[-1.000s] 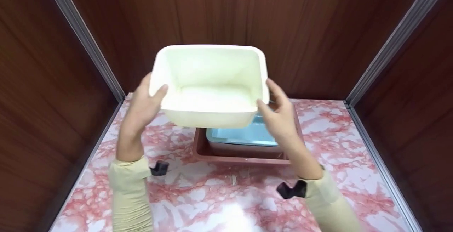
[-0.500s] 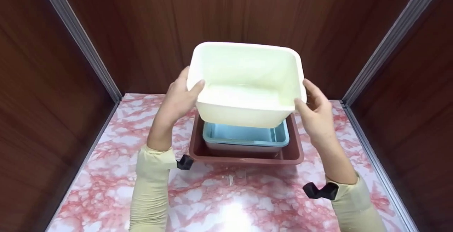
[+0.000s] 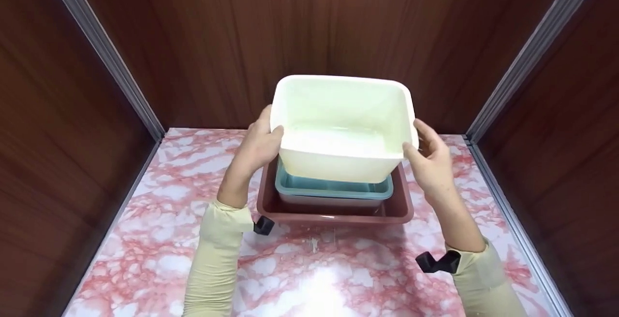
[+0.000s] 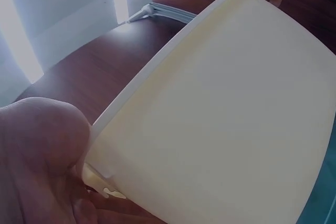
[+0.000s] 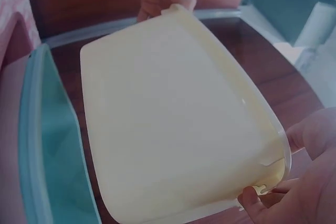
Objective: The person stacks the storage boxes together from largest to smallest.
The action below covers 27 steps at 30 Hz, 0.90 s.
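Between both hands hangs a cream plastic basin, its opening tilted toward the head camera and nothing inside it. The left hand grips its left end, thumb over the rim. At the right end the right hand pinches the rim, thumb in front and fingers behind. Directly below, a light blue basin sits nested in a reddish-brown basin, partly hidden by the cream one. Seen from the right wrist, the cream basin is apart from the blue basin.
A pink-and-white marbled table lies under the basins. Dark wood-grain panels enclose it at the back and both sides, with grey metal strips along the corners. A small whitish mark shows in front of the basins.
Both hands have carried the cream basin to the right, over the nested basins. In the last half second it has come down a little.
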Motion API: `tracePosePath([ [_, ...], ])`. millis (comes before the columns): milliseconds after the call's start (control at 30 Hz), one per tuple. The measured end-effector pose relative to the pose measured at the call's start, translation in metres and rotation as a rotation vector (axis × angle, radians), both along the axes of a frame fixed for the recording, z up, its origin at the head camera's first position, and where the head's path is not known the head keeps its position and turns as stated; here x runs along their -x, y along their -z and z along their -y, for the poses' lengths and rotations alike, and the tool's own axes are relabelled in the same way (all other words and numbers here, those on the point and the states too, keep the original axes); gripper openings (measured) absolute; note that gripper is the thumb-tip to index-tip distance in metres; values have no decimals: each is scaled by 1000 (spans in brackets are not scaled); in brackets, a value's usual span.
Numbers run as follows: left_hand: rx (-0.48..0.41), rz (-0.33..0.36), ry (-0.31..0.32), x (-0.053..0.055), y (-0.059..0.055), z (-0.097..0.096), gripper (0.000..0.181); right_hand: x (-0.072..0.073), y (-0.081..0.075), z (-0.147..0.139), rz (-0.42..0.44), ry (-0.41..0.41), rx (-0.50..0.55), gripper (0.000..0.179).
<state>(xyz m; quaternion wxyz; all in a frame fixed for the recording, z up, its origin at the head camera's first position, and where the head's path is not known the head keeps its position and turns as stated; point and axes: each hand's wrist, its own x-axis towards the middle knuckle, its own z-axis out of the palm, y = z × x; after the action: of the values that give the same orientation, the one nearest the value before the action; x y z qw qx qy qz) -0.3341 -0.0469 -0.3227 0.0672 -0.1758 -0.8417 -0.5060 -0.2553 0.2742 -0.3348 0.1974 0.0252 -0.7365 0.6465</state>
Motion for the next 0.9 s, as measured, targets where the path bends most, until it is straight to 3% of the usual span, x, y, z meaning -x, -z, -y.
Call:
tracePosePath([
  [300,-70,20,24,13,29,-3,56,14,25,2,19,23,1,52],
  [600,-38,84,-4,20,54,-7,57,24,48,0,57,39,-6,52],
  [767,32,73,-53,23,68,-9,55,29,59,-1,82,35,-10,54],
  [900,32,49,-58,25,78,-10,55,32,68,-2,98,33,-2,55],
])
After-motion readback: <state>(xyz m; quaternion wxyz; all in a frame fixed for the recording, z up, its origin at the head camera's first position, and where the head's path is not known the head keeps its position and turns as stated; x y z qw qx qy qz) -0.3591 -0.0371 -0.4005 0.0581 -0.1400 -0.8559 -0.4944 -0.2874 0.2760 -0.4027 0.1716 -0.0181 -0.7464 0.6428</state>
